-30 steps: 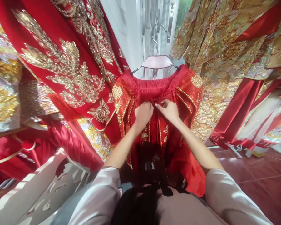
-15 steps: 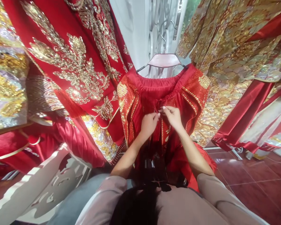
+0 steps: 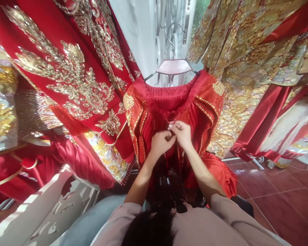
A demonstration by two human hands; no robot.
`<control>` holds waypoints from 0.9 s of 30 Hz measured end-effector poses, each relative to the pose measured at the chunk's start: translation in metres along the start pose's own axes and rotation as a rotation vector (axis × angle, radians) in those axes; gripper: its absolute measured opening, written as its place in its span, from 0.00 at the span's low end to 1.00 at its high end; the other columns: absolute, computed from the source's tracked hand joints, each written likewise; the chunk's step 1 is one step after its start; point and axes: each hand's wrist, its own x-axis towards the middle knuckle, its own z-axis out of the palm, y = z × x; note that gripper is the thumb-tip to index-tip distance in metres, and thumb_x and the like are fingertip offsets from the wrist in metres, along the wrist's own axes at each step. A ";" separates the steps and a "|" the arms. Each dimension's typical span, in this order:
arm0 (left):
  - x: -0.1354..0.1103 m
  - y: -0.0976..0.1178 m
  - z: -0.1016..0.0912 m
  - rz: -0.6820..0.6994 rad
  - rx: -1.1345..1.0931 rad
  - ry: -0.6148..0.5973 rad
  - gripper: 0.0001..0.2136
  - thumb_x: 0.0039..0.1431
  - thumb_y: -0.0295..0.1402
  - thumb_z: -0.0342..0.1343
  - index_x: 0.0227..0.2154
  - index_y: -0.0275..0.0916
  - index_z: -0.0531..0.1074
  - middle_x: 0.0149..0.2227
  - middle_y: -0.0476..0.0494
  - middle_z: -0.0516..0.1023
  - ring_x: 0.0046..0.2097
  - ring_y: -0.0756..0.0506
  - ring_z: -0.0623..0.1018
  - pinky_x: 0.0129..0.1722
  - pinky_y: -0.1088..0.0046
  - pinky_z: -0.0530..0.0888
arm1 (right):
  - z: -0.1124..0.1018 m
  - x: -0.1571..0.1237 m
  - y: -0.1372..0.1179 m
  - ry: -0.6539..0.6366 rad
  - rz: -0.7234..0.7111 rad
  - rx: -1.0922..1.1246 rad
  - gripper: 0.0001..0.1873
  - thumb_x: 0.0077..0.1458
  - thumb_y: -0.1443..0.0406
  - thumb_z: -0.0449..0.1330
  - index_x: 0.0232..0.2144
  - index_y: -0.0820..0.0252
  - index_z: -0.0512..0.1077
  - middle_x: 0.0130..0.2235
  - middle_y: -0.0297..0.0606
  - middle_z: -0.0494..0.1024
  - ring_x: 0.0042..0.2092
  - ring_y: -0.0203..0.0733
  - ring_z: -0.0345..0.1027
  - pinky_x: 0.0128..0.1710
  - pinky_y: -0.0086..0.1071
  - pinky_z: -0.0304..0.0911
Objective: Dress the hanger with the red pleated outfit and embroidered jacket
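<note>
Red skirt: satin garment (image 3: 154,112) with gold-sequinned panels, hung by its gathered waistband from a hanger straight ahead of me; my two hands meet at the middle of its front, just below the waistband.

Left hand: my left hand (image 3: 160,143) is curled with the fingers drawn together, thumb and forefinger pinched on a small piece of the skirt's front; what exactly sits between the fingertips is too small to tell.

Right hand: my right hand (image 3: 181,132) touches the left, its fingers bent and closed on the same spot of fabric, pale nails facing up.

Forearms: both are bare and rise from pale rolled sleeves (image 3: 231,218) at the bottom edge.

Hanger: pinkish padded bar (image 3: 172,67) with a metal hook, carrying the waistband; dark wire ends poke out at each side.

Left-hand garments: red cloth with heavy gold embroidery (image 3: 66,71) hangs just beside the skirt, overlapping its left edge; further left, a gold and silver brocade piece (image 3: 1,102).

Right-hand garments: gold scale-patterned robe (image 3: 243,68) hangs beside the skirt's right panel, with red satin trim (image 3: 259,126) below it.

Floor: dark red tiles (image 3: 279,198) at lower right.

Foreground: pale carved panel (image 3: 46,208) at lower left; my dark hair (image 3: 149,229) at the bottom centre.

Background: white wall (image 3: 138,30) and an ornate metal grille behind the hanger.
</note>
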 end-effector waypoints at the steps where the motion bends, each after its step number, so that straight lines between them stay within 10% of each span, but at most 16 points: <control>1: 0.000 0.000 0.000 0.000 -0.069 0.060 0.11 0.54 0.35 0.54 0.20 0.38 0.64 0.21 0.51 0.69 0.25 0.50 0.68 0.27 0.76 0.62 | -0.001 0.000 0.002 0.004 0.003 0.005 0.12 0.39 0.59 0.67 0.26 0.59 0.74 0.24 0.33 0.75 0.27 0.35 0.68 0.32 0.30 0.65; 7: 0.018 0.001 0.003 -0.062 -0.524 0.095 0.07 0.59 0.34 0.50 0.39 0.39 0.69 0.39 0.43 0.76 0.42 0.47 0.76 0.40 0.76 0.72 | 0.005 -0.001 0.009 -0.023 0.025 0.000 0.14 0.39 0.57 0.67 0.24 0.59 0.70 0.23 0.31 0.73 0.26 0.33 0.66 0.29 0.28 0.64; 11: 0.028 0.006 0.002 -0.122 -0.452 0.028 0.10 0.60 0.36 0.49 0.30 0.37 0.72 0.23 0.49 0.71 0.24 0.51 0.70 0.25 0.77 0.66 | 0.006 -0.005 0.004 -0.039 0.079 -0.032 0.16 0.41 0.55 0.65 0.24 0.58 0.65 0.18 0.26 0.67 0.17 0.30 0.59 0.17 0.26 0.56; 17: 0.034 0.008 -0.011 -0.084 -0.374 0.095 0.13 0.55 0.36 0.55 0.19 0.36 0.69 0.17 0.53 0.65 0.22 0.53 0.63 0.23 0.76 0.58 | -0.008 -0.004 0.001 -0.151 0.214 0.068 0.23 0.37 0.55 0.69 0.33 0.60 0.69 0.19 0.26 0.71 0.13 0.28 0.57 0.11 0.22 0.50; 27: 0.037 0.018 -0.013 -0.062 -0.450 0.028 0.12 0.55 0.30 0.52 0.18 0.36 0.62 0.19 0.54 0.60 0.24 0.53 0.60 0.26 0.76 0.56 | -0.020 0.019 -0.002 0.135 0.529 0.638 0.09 0.44 0.73 0.65 0.26 0.61 0.68 0.21 0.27 0.73 0.18 0.22 0.62 0.18 0.14 0.60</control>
